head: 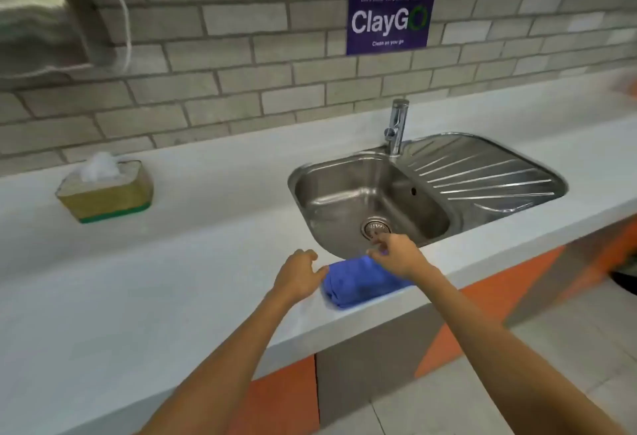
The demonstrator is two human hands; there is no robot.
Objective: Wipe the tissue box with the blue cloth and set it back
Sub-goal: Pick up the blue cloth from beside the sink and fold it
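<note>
A person is leaning over a pale grey surface (179, 283) with both bare arms reaching forward. The blue cloth (358, 283) is lying bunched in a loose roll right at the front edge of the surface, just in front of the steel sink (344, 190).

The left hand (298, 274) is hovering palm down just beside the left end of the cloth, its fingers curled loosely and its thumb pointing toward the fabric; it is gripping nothing, and whether the thumb is touching the cloth cannot be told. The right hand (396, 255) is sitting over the far right part of the cloth, fingers partly open and bent downward, the tips blurred by motion. It is not closed on anything that can be made out, and contact with the cloth is unclear.

The tissue box (105, 191) is standing well apart from both hands, toward the back left of the surface near the brick wall (224, 66), with a white tissue (100, 166) puffing out of its top. A tap (397, 126) is rising at the back rim of the sink, and a purple sign (391, 9) reading "ClayGo" is hanging on the wall above it.
</note>
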